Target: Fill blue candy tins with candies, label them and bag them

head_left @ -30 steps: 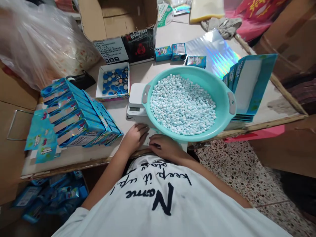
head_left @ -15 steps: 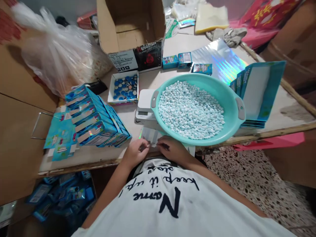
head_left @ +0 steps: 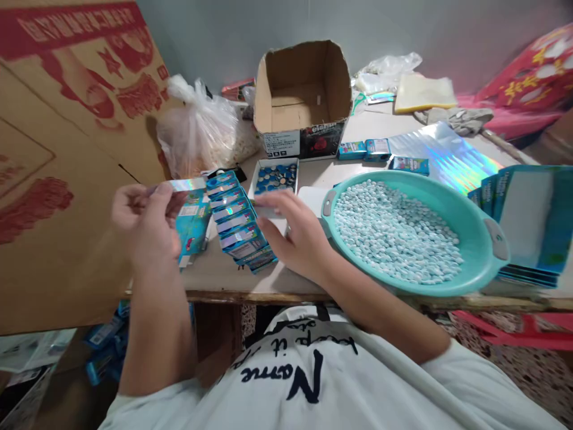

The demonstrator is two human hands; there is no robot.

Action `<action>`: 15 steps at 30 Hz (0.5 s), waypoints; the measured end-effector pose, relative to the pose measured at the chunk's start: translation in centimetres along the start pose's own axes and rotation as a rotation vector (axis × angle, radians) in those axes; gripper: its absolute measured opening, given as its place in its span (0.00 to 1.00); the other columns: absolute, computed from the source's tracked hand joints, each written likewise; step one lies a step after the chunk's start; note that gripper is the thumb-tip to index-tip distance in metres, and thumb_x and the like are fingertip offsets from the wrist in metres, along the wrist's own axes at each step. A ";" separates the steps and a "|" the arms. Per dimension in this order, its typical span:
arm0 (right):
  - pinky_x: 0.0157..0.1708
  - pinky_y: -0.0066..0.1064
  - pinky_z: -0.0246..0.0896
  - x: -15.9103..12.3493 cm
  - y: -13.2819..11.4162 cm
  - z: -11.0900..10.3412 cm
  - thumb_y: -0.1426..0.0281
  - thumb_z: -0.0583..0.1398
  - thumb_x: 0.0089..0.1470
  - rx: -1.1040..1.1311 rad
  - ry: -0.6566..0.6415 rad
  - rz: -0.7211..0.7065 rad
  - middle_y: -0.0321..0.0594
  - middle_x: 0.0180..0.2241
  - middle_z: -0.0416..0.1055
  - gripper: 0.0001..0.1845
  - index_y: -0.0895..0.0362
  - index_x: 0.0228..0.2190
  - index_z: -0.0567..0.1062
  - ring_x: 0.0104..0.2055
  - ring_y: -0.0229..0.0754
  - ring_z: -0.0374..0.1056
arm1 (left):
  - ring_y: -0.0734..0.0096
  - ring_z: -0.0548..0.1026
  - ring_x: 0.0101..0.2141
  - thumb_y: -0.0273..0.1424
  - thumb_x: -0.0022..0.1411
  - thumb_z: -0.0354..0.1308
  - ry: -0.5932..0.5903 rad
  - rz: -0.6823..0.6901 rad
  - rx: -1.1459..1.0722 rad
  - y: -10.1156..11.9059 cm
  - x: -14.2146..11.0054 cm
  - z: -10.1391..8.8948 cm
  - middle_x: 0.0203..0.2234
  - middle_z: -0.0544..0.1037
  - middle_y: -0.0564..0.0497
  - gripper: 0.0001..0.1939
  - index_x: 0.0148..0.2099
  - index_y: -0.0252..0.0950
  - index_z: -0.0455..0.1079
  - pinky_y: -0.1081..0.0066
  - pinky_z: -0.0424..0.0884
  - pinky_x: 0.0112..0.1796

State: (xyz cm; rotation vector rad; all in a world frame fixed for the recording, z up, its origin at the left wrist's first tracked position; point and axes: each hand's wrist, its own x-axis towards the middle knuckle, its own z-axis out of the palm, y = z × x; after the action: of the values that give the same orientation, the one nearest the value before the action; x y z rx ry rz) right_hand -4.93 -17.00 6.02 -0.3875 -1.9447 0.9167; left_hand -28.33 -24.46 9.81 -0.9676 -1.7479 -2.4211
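Silvery and glossy, a narrow strip (head_left: 190, 184) juts rightward from the left hand (head_left: 150, 221), which is raised with thumb and curled fingers clamped together on it. The strip looks flat, with faint rainbow glints; the fingers hide its other end. Just below and right of this grip lie flattened blue cartons (head_left: 191, 227). Farther right stands a leaning row of blue boxes (head_left: 233, 212) with pale, shiny end panels. The right hand (head_left: 298, 233) reaches toward them, fingers extended and thumb apart; whether it touches them is unclear. Beyond that hand, a turquoise basin (head_left: 477, 251) holds pale blue pellets (head_left: 394, 233).
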 end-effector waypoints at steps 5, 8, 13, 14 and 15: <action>0.46 0.34 0.68 11.9 2.4 6.4 0.61 0.63 0.63 0.241 -0.062 0.222 0.37 0.39 0.75 0.19 0.57 0.51 0.70 0.43 0.41 0.73 | 0.71 0.82 0.30 0.26 0.56 0.66 -0.009 -0.262 -0.135 -2.8 2.7 1.9 0.26 0.78 0.56 0.16 0.36 0.38 0.59 0.69 0.80 0.38; 0.37 0.27 0.68 15.4 4.8 9.9 0.66 0.65 0.60 0.457 -0.081 0.346 0.33 0.30 0.73 0.12 0.59 0.42 0.73 0.34 0.36 0.72 | 0.71 0.83 0.32 0.27 0.54 0.67 -0.030 -0.355 -0.217 -3.8 3.0 2.0 0.28 0.80 0.55 0.15 0.34 0.38 0.61 0.69 0.81 0.41; 0.31 0.26 0.68 16.1 5.9 12.5 0.75 0.64 0.57 0.680 -0.077 0.428 0.30 0.24 0.72 0.04 0.58 0.34 0.73 0.25 0.33 0.70 | 0.70 0.83 0.33 0.33 0.54 0.69 -0.019 -0.472 -0.291 -5.5 4.4 1.3 0.28 0.81 0.53 0.13 0.34 0.37 0.66 0.69 0.81 0.43; 0.31 0.26 0.68 16.0 6.0 12.6 0.76 0.64 0.57 0.688 -0.065 0.420 0.30 0.24 0.71 0.03 0.58 0.33 0.73 0.25 0.33 0.70 | 0.70 0.83 0.33 0.34 0.53 0.69 -0.009 -0.473 -0.292 -5.9 4.7 1.2 0.28 0.81 0.53 0.14 0.34 0.37 0.66 0.68 0.81 0.43; 0.31 0.26 0.68 16.1 6.1 12.6 0.75 0.63 0.56 0.662 -0.043 0.408 0.30 0.23 0.71 0.03 0.58 0.33 0.73 0.25 0.34 0.70 | 0.69 0.83 0.33 0.34 0.53 0.70 0.001 -0.468 -0.290 -6.2 4.9 1.2 0.27 0.80 0.53 0.15 0.34 0.37 0.65 0.68 0.81 0.42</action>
State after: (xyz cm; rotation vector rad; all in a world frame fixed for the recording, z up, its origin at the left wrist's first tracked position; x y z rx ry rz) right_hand -24.59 -9.02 7.62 -0.3735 -1.4999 1.7684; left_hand -33.90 -19.44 7.05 -0.6167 -1.8267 -3.0246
